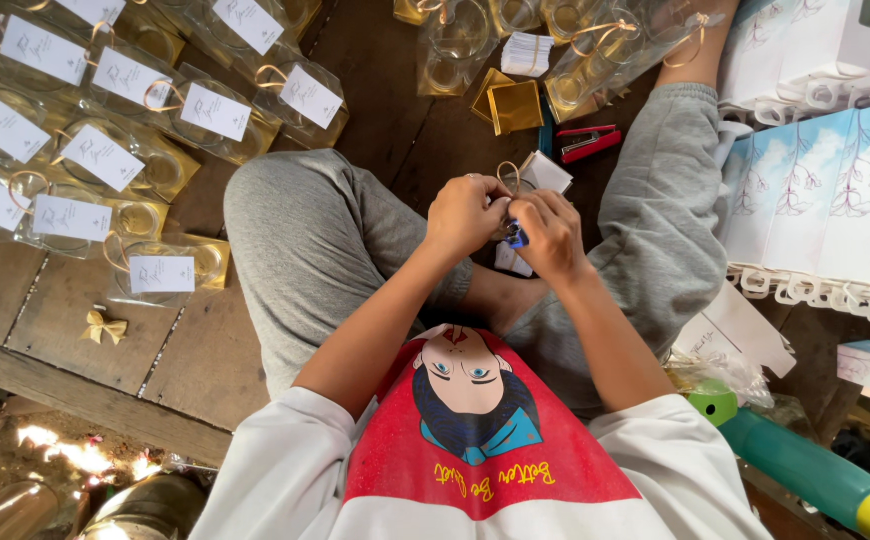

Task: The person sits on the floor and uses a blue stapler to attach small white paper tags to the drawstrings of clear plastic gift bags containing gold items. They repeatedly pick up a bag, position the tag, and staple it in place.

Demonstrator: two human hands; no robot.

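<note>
While both hands met over the lap, the right hand was clamped on a small blue tool, with the left hand closed on the same spot from the other side. A white tag with a gold loop sat just past the fingers. On the wooden floor: red stapler near the far edge, gold squares beside it, tagged clear packets filling the far-left corner, gold bow at left. White boxes were stacked along the right edge, a green bottle near right.
</note>
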